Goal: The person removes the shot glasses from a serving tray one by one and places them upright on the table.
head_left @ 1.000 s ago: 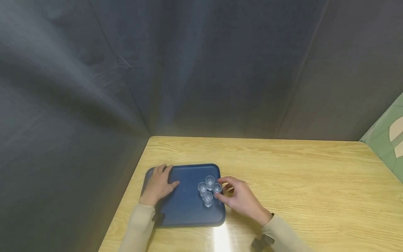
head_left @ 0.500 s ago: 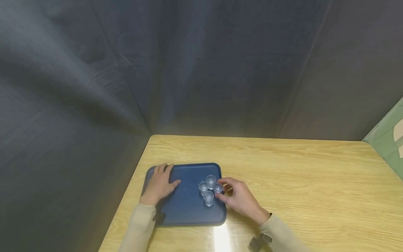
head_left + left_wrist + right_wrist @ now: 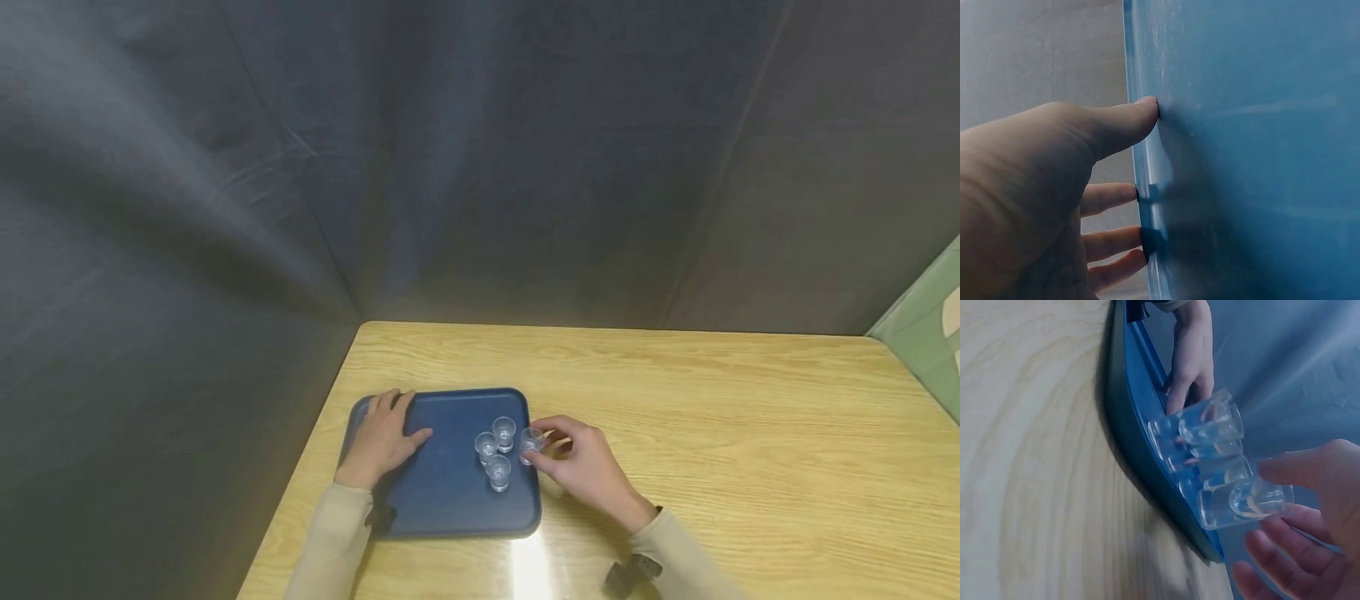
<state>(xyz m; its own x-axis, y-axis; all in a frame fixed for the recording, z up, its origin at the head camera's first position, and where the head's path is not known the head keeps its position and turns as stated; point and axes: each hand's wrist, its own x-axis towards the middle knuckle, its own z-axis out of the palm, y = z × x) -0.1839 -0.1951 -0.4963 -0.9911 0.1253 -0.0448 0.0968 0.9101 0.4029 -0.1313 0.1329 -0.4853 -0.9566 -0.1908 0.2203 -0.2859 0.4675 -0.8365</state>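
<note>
Pinched between the thumb and a finger of my right hand (image 3: 588, 468) is a small clear shot glass (image 3: 531, 445), at the right rim of a blue tray (image 3: 435, 500). In the right wrist view this held glass (image 3: 1219, 509) appears nearest the camera, above the tray's edge. Several more shot glasses stand close together on the tray: a far glass (image 3: 504, 433), a left glass (image 3: 486, 448) and a near glass (image 3: 498, 472). At the tray's left side rests my left hand (image 3: 381, 440), fingers fairly straight. Its thumb (image 3: 1125, 125) touches the rim in the left wrist view.
A light wooden table (image 3: 712, 433) extends to the right of the tray. Dark fabric (image 3: 540, 167) hangs along the back and the left side. Patterned green cloth (image 3: 930, 325) shows beyond the table's right edge.
The right hand has moved slightly right with one shot glass, drawing it away from the others toward the tray's right rim. The left hand has stayed on the tray.
</note>
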